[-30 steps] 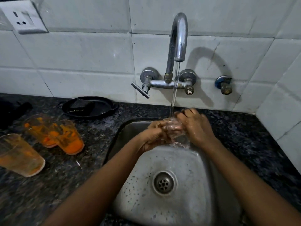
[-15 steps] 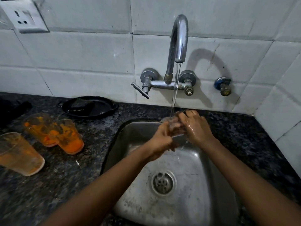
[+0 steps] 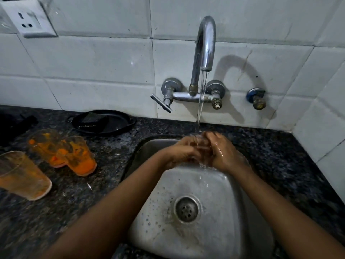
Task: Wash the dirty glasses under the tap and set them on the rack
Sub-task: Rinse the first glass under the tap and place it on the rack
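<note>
Three clear plastic tumblers streaked with orange residue wait on the dark speckled granite counter, left of the basin: one lying on its side nearest the edge, two more tipped together just beyond it, apparently queued within easy reach for washing. Behind them a shallow black pan sits against the white tiled wall, below a white wall socket. At centre, over the stainless steel sink, a person's left hand and right hand are both curled around a small clear glass, gripping it directly under the stream from the curved chrome wall tap so the water runs over it and down toward the round drain. The glass is largely hidden between the hands (its tilt cannot be made out). Holding it low in the basin likely keeps splashes off the counter. To the right, a blue-collared brass valve projects from the tiles. No rack is in view.
</note>
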Available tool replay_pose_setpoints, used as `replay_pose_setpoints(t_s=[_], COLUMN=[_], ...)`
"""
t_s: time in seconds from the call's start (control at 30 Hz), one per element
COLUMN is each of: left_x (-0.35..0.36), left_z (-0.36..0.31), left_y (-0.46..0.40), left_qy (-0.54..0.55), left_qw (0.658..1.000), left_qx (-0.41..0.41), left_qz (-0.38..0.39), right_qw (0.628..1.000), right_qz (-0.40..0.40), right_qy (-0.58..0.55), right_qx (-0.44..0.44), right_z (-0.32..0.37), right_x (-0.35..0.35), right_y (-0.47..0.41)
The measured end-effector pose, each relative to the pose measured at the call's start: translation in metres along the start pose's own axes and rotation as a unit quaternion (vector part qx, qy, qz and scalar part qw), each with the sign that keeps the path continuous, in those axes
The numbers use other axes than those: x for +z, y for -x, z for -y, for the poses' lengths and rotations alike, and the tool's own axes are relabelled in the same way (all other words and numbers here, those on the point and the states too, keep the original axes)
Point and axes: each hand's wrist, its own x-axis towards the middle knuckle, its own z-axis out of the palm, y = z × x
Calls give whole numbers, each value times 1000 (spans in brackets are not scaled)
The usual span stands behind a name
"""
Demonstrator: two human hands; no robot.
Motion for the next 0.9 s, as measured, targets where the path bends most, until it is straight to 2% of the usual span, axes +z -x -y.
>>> replay_pose_setpoints(t_s=[0.07, 0.2, 0.3, 0.37, 0.43, 0.47, 0.5, 0.53, 0.57, 0.6, 0.63, 0.67, 0.7, 0.73, 0.77, 0.8, 0.83, 0.87, 0.9], left_x=[1, 19, 31, 34, 31, 29, 27, 24, 22, 21, 21, 20, 18, 17, 18, 20, 22, 21, 20], left_z=[1, -5, -8, -9, -10, -11, -11, -11, -10, -10, -11, -12, -12, -14, -16, -19, -21, -21, -21], left_y=[-2, -11, -17, -19, -17, -17, -17, -17, -16, -15, -14, -14, -16, -20, -25, -29, -32, -33, -34], left_qy=[48, 30, 46, 52, 56, 68, 92, 122, 149, 169, 178, 171, 142, 100, 60, 34, 15, 1, -1], left_qw=[996, 956, 923, 908, 903, 899, 897, 897, 898, 902, 907, 914, 923, 931, 936, 934, 924, 910, 901], left_qx=[18, 59, 67, 66, 78, 87, 90, 90, 87, 91, 94, 89, 75, 52, 22, -7, -30, -37, -32], left_qz=[-78, -286, -376, -410, -419, -423, -422, -415, -404, -388, -370, -356, -349, -347, -347, -357, -381, -412, -433], right_qw=[998, 985, 984, 987, 995, 991, 962, 901, 836, 796, 793, 807, 846, 899, 951, 979, 983, 983, 987], right_qz=[-1, -3, -3, 2, 33, 54, 85, 125, 159, 179, 186, 176, 147, 113, 83, 63, 48, 43, 35], right_qy=[5, 89, 145, 141, 52, -64, -223, -380, -490, -542, -542, -521, -461, -357, -207, -43, 66, 106, 101], right_qx=[66, 147, 108, 76, 84, 103, 135, 166, 191, 202, 206, 215, 224, 227, 215, 191, 163, 141, 124], right_z=[6, 33, 50, 54, 53, 49, 44, 40, 34, 30, 27, 29, 33, 38, 45, 53, 59, 60, 58], right_x=[-2, 3, 6, 5, -1, -5, -11, -16, -20, -23, -25, -26, -24, -21, -20, -18, -14, -12, -12], right_y=[2, 10, 22, 28, 30, 28, 27, 28, 30, 32, 32, 32, 30, 28, 26, 25, 24, 24, 23])
